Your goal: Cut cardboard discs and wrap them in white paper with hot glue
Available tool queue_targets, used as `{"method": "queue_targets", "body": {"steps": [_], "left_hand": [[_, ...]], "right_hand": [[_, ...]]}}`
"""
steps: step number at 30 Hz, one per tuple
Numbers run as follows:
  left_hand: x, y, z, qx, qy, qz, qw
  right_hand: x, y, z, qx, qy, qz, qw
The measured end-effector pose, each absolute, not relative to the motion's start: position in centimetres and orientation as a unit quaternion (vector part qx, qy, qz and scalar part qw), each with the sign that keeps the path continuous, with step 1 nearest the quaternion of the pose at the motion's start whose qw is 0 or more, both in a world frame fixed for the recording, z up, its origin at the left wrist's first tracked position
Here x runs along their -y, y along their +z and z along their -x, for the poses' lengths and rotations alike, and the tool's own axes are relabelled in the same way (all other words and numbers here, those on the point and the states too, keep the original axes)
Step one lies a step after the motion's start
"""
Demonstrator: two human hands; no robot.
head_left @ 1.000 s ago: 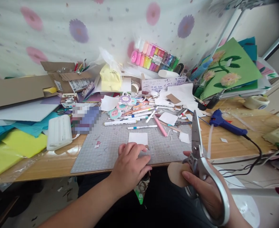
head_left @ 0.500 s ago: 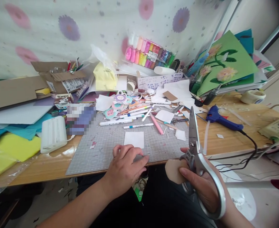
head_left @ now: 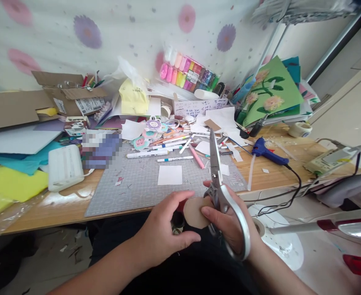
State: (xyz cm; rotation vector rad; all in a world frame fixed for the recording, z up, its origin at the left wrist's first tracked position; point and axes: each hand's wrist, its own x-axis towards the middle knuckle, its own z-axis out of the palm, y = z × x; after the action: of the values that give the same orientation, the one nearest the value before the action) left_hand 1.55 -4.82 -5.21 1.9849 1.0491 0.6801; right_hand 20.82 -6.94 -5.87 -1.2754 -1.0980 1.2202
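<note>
Head view: largest is the wooden-topped bench, reaching out on both sides of the flat grey gridded cutting mat that lies on it. Next come the long silver-coloured metal scissors, upright at the mat's right-hand part with their blades pointing up and seemingly together. The right hand is wrapped around their handles. They look rigid, smooth and the heaviest of the handled things, so the sure hold is through the handle loops, well below the pivot, with skin clear of the blade edges. To the right of the mat lies a blue plastic glue gun with a dark cable.

The left hand is open, thumb and fingers spread, just in front of the mat's near edge and holding nothing that shows; whether a fingertip touches the card cannot be told. Smallest is the rounded tan card piece, raised in front of that same edge and pinched under the right thumb beside the scissors. It should be light and fairly stiff, not slippery, though a hard squeeze could crease it. Its free left rim, farthest from the metal, is the best place to take hold, lightly, flat between thumb and fingers.
</note>
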Motion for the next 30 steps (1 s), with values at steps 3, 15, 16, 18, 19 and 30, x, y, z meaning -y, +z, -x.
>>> {"method": "queue_targets", "body": {"steps": [3,15,16,18,19,30], "left_hand": [[4.9,-4.6,-1.9,-0.427,0.273,-0.698,0.505],[4.2,-6.1,3.1,-0.564,0.417,-0.585,0.407],[3.7,-6.2,3.4,-0.573,0.425,-0.600,0.362],[2.7,-6.1,3.9,-0.580,0.434,-0.632,0.277],[2.1,-6.1,4.1,-0.577,0.436,-0.648,0.240],[-1.8,-5.5,5.8,-0.528,0.383,-0.746,0.135]], "right_hand": [[7.0,-5.2,-19.1,0.438,0.577,0.473,0.501],[3.6,-5.2,-25.8,0.556,0.290,0.687,0.367],[2.6,-5.0,-27.0,0.568,0.231,0.724,0.315],[0.7,-4.5,-28.6,0.578,0.144,0.771,0.226],[-0.3,-4.4,-29.1,0.578,0.121,0.782,0.198],[-6.6,-5.6,-27.6,0.604,0.031,0.792,0.082]]}}
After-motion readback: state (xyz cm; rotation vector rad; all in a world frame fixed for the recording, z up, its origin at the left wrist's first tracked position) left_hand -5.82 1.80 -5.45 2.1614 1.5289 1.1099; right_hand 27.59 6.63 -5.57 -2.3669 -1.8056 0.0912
